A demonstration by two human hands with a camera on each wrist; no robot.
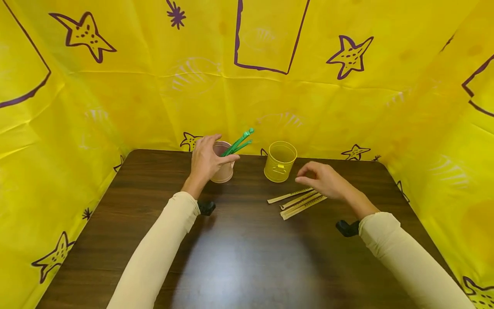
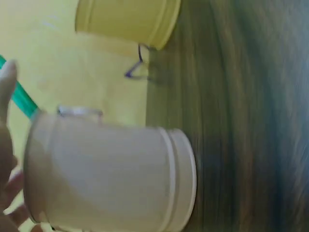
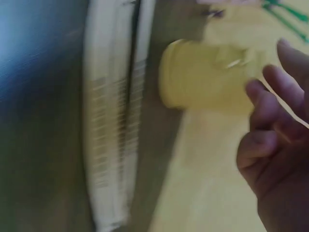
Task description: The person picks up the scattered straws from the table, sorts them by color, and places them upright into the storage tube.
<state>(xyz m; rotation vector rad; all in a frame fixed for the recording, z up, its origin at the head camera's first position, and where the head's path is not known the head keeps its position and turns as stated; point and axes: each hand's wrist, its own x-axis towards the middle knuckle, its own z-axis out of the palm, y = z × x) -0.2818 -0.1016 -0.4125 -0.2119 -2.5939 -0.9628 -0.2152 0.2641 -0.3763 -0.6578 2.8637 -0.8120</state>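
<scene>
My left hand (image 1: 206, 159) is at the top of a pale pink bucket (image 1: 222, 175), thumb and fingers spread on either side of its rim. Whether they touch it I cannot tell. Slim green wrapped sticks (image 1: 240, 143) lean out of that bucket; one green stick (image 2: 23, 99) shows near the thumb in the left wrist view. My right hand (image 1: 326, 180) hovers with loosely bent fingers and holds nothing. Below it lie several slim tan paper sticks with dark print (image 1: 301, 203). A yellow bucket (image 1: 280, 163) stands upright to the left of the right hand.
Both buckets stand near the back edge of the dark wooden table (image 1: 247, 257). A yellow cloth (image 1: 216, 98) with purple star drawings surrounds the table at the back and sides. Black wrist mounts (image 1: 347, 228) sit under the sleeves.
</scene>
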